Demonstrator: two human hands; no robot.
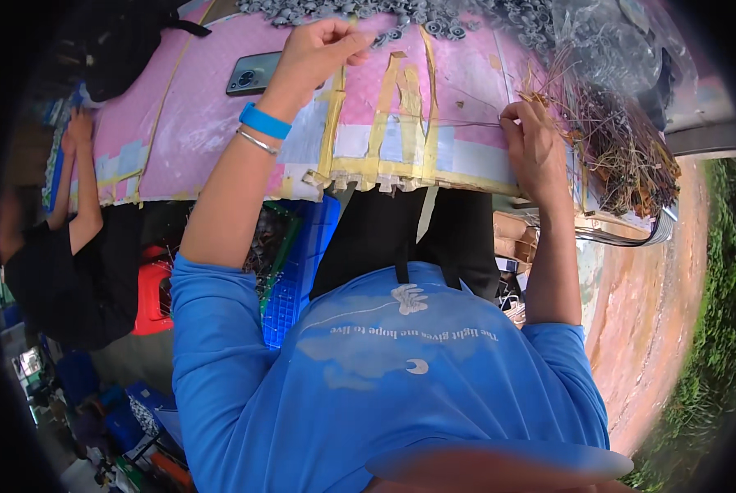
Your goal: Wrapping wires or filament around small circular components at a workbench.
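Observation:
My left hand (328, 51) is raised over the far middle of the table, thumb and fingertips closed in a pinch. Small grey ring-like parts (443, 29) lie right beside those fingertips; whether one is between them I cannot make out. At the table's right side my right hand (537, 149) is closed on a thin wire (470, 124), which stretches leftward above the tabletop. Next to that hand, a large bundle of thin brown and dark wires (622, 148) spreads over the right edge.
A phone (253, 74) lies left of my left forearm on the pink, taped table (195, 115). Clear plastic bags (610, 45) sit at the far right. Another person (76, 263) works at the left. Below stand a blue crate (290, 296) and a red stool (151, 296).

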